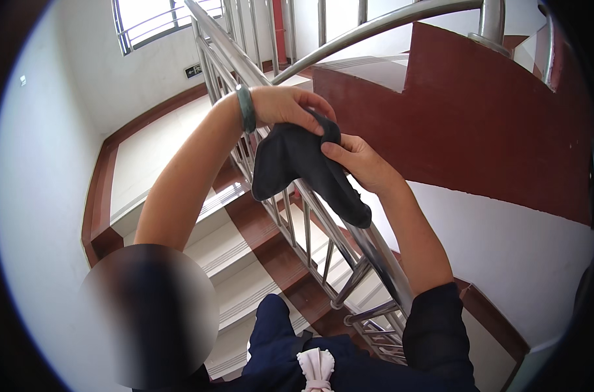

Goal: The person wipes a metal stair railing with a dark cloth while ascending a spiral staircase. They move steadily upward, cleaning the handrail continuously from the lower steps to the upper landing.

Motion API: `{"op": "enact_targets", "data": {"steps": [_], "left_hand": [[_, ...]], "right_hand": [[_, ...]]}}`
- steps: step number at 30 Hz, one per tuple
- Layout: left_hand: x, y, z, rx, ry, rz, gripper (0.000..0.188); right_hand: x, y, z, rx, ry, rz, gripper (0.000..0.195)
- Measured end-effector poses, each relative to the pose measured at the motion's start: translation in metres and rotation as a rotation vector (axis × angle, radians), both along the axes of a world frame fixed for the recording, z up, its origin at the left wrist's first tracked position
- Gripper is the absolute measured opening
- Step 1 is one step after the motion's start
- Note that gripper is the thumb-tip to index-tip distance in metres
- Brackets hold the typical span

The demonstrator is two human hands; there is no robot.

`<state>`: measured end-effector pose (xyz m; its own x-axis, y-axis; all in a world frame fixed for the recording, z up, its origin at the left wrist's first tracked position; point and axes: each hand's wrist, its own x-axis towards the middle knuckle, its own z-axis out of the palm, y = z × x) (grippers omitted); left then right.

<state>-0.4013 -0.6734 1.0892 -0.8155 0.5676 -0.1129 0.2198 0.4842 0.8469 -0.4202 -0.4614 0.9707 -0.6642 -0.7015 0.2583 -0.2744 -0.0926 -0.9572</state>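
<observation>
A black cloth point(287, 157) hangs in folds over the stainless steel handrail point(382, 255), held between both my hands. My left hand point(289, 108), below a green bangle point(246, 109), pinches the cloth's upper edge between thumb and fingers. Just to the right, my right hand point(360, 159) grips the same bunched edge, thumb on top. One flap droops to the left and a longer end trails down along the rail. Whether the cloth's underside rests on the metal is hidden.
Steel balusters point(306, 230) run beneath the handrail. Stairs point(223, 245) with pale treads and a brown-red border descend towards me on the left. A brown-red stair side point(473, 127) rises at right. A window point(167, 19) and an exit sign point(194, 71) are on the far wall.
</observation>
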Motion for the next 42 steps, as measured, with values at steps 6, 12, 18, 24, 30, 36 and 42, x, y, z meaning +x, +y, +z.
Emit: {"op": "enact_targets", "data": {"steps": [6,12,18,24,30,36,42], "left_hand": [[-0.027,-0.052,-0.066,0.871,-0.153,0.09,0.044],[0.023,-0.017,-0.255,1.162,-0.744,0.34,0.026],[0.056,0.013,-0.248,1.331,-0.724,-0.105,0.046],[0.057,-0.02,-0.229,1.501,-0.424,0.125,0.044],[0.054,-0.056,-0.232,1.505,-0.51,0.004,0.039],[0.046,-0.043,-0.238,0.496,-0.104,0.503,0.046],[0.058,-0.023,-0.194,0.376,-0.006,0.795,0.052]], "right_hand": [[0.019,-0.006,0.015,-0.433,-0.493,0.038,0.04],[0.007,-0.011,0.001,-0.497,-0.687,0.03,0.04],[0.024,-0.037,-0.001,-0.389,-0.694,0.142,0.04],[0.021,-0.004,-0.019,-0.305,-0.594,0.116,0.036],[0.017,0.031,-0.047,-0.2,-0.561,0.02,0.041],[0.021,0.054,-0.061,-0.235,-0.496,0.037,0.042],[0.015,0.102,-0.087,0.189,-0.34,-0.225,0.058]]}}
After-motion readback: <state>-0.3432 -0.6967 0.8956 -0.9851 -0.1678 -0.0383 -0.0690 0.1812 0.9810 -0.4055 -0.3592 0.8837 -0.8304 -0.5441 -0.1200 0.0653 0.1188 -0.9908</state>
